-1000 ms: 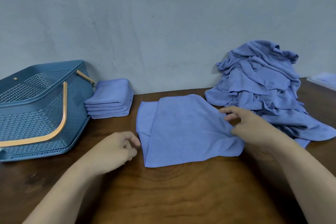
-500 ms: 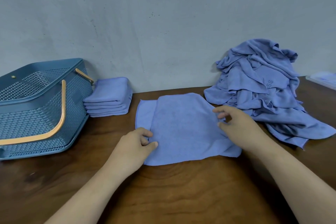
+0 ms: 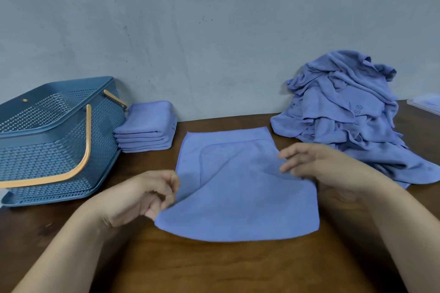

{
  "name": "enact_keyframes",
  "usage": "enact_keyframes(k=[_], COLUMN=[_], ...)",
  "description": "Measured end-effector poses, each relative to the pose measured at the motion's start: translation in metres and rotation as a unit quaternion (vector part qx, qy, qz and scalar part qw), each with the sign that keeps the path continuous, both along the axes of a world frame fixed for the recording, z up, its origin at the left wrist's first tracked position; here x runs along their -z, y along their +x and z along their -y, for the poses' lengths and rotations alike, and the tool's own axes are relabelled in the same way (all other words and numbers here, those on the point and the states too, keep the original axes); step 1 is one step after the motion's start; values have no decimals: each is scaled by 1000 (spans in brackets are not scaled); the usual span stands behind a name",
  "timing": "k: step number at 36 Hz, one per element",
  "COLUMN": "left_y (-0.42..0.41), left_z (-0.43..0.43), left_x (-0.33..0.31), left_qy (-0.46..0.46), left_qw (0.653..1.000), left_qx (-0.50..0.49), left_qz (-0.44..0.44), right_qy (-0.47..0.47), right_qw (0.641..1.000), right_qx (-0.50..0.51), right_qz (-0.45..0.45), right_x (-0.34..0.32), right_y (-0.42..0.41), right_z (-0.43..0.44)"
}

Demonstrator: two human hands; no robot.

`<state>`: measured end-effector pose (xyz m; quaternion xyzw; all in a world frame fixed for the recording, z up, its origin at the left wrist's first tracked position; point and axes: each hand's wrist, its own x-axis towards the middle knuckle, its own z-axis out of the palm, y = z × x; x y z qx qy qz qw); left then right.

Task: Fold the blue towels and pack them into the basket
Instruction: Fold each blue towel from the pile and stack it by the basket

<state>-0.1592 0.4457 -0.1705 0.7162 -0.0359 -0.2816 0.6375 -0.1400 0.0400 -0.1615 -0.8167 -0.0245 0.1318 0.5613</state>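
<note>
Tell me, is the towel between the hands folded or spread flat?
Partly folded: the towel lies doubled on the table, one layer's edge showing across the other, left hand pinching its left edge.

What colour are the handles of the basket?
Orange handles on the blue basket; head view.

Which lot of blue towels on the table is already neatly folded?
The small stack beside the basket. The middle towel is only partly folded, and the pile on the right is crumpled.
</note>
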Motion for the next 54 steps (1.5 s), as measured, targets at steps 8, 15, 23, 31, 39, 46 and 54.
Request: enact_keyframes(k=[8, 15, 23, 31, 39, 46, 54], left_y=[0, -5, -28, -4, 20, 29, 31], left_z=[26, 57, 52, 35, 63, 67, 76], left_x=[12, 14, -17, 8, 50, 40, 39], left_qy=[251, 366, 373, 386, 381, 407, 317], left_qw=[954, 901, 906, 896, 845, 846, 875], left_qx=[-120, -51, 199, -65, -111, -62, -99], left_qz=[115, 227, -31, 208, 357, 339, 352], right_qy=[-191, -284, -230, -70, -304, -431, -280], right_qw=[965, 915, 932, 983, 923, 879, 927], right_qx=[30, -161, -278, -45, 30, 35, -2], right_qz=[176, 237, 15, 162, 236, 199, 251], right_x=[21, 38, -6, 14, 66, 63, 58], right_y=[3, 3, -22, -3, 39, 38, 36], right_z=[-14, -32, -18, -21, -6, -11, -8])
